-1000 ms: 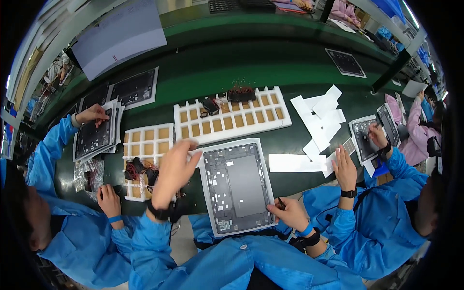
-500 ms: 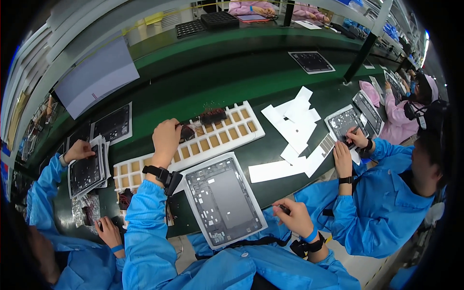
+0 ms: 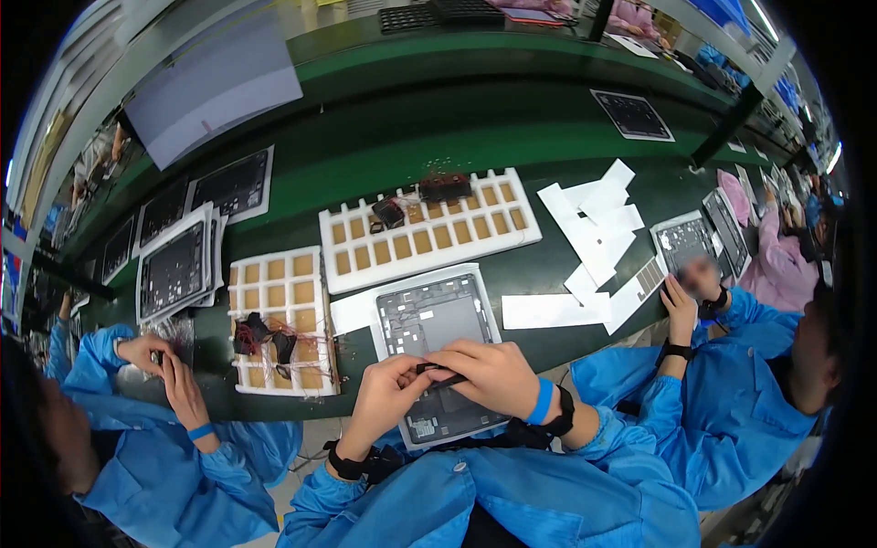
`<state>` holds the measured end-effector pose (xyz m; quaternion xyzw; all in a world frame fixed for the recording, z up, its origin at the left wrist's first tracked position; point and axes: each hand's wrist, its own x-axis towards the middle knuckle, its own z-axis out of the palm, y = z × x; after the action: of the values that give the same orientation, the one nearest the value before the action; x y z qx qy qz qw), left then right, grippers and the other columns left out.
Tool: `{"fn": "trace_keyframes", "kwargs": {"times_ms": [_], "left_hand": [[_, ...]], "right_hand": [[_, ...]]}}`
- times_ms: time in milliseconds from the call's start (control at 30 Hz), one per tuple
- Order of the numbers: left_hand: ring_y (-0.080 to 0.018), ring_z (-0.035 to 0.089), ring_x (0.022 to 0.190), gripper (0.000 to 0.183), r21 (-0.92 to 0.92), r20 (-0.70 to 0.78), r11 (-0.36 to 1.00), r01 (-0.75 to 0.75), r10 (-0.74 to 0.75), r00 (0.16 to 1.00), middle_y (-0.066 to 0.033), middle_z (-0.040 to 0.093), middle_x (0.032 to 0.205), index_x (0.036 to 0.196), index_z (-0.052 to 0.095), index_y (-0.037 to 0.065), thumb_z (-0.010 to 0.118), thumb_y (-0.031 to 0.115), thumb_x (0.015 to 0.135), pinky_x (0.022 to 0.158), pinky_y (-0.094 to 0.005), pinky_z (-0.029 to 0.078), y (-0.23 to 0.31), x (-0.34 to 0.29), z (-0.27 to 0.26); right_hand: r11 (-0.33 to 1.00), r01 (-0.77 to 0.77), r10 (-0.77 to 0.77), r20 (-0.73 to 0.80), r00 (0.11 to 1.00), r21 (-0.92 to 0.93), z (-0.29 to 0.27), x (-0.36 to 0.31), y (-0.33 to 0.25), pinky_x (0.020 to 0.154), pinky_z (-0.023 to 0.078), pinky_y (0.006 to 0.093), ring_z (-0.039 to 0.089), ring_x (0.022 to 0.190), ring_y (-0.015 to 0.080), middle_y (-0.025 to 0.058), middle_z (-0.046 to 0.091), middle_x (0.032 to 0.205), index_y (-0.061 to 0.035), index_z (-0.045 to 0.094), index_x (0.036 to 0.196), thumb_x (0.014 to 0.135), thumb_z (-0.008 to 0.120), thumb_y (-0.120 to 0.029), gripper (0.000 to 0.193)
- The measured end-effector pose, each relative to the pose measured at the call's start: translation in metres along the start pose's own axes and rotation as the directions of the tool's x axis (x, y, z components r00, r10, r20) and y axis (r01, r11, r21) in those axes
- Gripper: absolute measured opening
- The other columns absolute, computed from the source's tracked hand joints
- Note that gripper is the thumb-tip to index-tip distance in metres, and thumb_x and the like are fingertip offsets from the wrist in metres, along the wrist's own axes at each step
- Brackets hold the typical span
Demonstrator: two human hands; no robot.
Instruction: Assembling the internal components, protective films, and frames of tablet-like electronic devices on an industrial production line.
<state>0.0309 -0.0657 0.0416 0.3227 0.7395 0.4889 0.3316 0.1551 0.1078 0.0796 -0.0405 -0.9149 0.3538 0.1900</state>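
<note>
Over the tablet's dark back housing [image 3: 426,315], my two hands meet. My left hand [image 3: 388,393] pinches a small black part [image 3: 440,371] with its fingertips. From the other side my right hand [image 3: 493,376] is closed on the same spot, its fingers covering much of the part, so its exact kind cannot be told. The housing rests in a pale sheet or tray, tilted at the table's front edge, with several small white stickers inside. Beyond it lies a white foam tray [image 3: 365,279] of tan compartments, with black wired parts [image 3: 445,187] on it.
A second foam tray [image 3: 274,265] carries tangled wired parts [image 3: 265,340]. White paper strips [image 3: 594,228] spread at the right. Stacked tablet housings [image 3: 174,260] stand at the left. Co-workers in blue sleeves sit close on both sides, the left one's hands [image 3: 169,365] near the small tray.
My left hand has come back from the long foam tray to the housing and meets my right hand, which moved left. The view has shifted, uncovering the second foam tray.
</note>
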Motion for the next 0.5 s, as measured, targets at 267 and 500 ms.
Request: {"fn": "trace_keyframes", "kwargs": {"times_ms": [267,500], "left_hand": [[-0.0289,0.064,0.093,0.024,0.575,-0.297,0.787,-0.224,0.456,0.839,-0.0131,0.067,0.1,0.105,0.067,0.0,0.075,0.009,0.085,0.082,-0.0395,0.053,-0.018,0.017,-0.015],[-0.0365,0.056,0.11,0.044,0.703,-0.17,0.669,-0.24,0.487,0.857,-0.0171,0.059,0.116,0.117,0.061,-0.003,0.078,0.013,0.079,0.091,-0.044,0.049,-0.041,0.043,-0.014]], "right_hand": [[0.995,0.092,-0.089,0.072,0.993,-0.049,0.032,0.056,0.046,0.072,0.058,0.038,0.071,0.084,0.0276,0.006,0.071,0.091,-0.009,0.072,0.098,0.078,0.071,-0.001,0.022],[0.878,0.318,-0.293,0.123,0.948,-0.359,0.062,0.082,0.093,0.064,0.056,0.0341,0.07,0.08,0.0198,0.0016,0.066,0.09,-0.0119,0.07,0.092,0.08,0.069,-0.011,0.012]]}}
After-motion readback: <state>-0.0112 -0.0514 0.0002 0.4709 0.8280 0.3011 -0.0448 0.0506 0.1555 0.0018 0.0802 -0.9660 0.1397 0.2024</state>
